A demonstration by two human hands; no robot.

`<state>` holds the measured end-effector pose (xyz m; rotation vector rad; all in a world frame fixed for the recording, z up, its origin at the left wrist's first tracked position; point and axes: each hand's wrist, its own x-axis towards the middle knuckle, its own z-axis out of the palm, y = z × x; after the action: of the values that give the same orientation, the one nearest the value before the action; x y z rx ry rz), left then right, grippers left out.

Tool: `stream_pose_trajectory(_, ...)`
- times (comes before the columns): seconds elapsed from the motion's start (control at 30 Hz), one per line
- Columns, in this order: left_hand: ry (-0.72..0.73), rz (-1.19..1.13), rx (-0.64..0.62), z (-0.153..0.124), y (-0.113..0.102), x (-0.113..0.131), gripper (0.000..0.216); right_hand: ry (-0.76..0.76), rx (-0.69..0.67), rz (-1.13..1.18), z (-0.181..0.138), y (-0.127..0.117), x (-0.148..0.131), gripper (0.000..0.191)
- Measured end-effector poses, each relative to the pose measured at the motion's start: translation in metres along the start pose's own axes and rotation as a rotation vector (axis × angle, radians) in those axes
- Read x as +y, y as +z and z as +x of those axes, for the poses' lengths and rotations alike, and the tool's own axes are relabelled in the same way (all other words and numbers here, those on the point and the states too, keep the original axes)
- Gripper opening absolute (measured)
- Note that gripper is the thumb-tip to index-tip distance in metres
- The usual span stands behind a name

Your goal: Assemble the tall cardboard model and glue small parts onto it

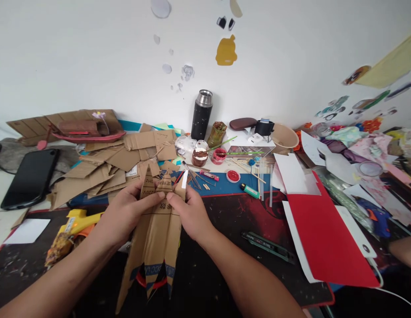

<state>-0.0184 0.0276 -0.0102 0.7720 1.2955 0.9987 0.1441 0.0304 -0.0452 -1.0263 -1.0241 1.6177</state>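
Observation:
Both my hands grip a long folded cardboard piece (157, 238) with pointed tips, held upright over the dark mat. My left hand (126, 212) pinches its upper left side, thumb pressed on the front. My right hand (190, 212) pinches the upper right side, thumb meeting the left thumb near the middle. The piece's lower strips hang down toward me, with blue print near the ends.
A heap of cardboard scraps (106, 165) lies behind my hands. A yellow glue gun (76, 221) sits at left, a phone (29, 176) farther left. A utility knife (268, 246) and red paper (321, 238) lie at right. Flask (202, 115), paint pots and sticks stand behind. Another person's arm (404, 251) shows at the right edge.

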Motion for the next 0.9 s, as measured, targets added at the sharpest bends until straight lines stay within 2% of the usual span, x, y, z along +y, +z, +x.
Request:
stream_pose_trajectory(0.43, -0.048, -0.021, 0.053, -0.004, 0.005, 0.005, 0.038, 0.006, 0.008, -0.017, -0.001, 0.001, -0.007, 0.029)
stream_pose_trajectory(0.63, -0.014, 0.022, 0.054, -0.005, 0.004, 0.003, 0.043, 0.002, 0.005, 0.021, -0.002, 0.001, -0.009, 0.029)
stream_pose_trajectory(0.9, 0.049, 0.068, 0.016, -0.006, 0.003, -0.001, 0.040, 0.005, 0.020, -0.014, -0.003, 0.002, -0.011, 0.028)
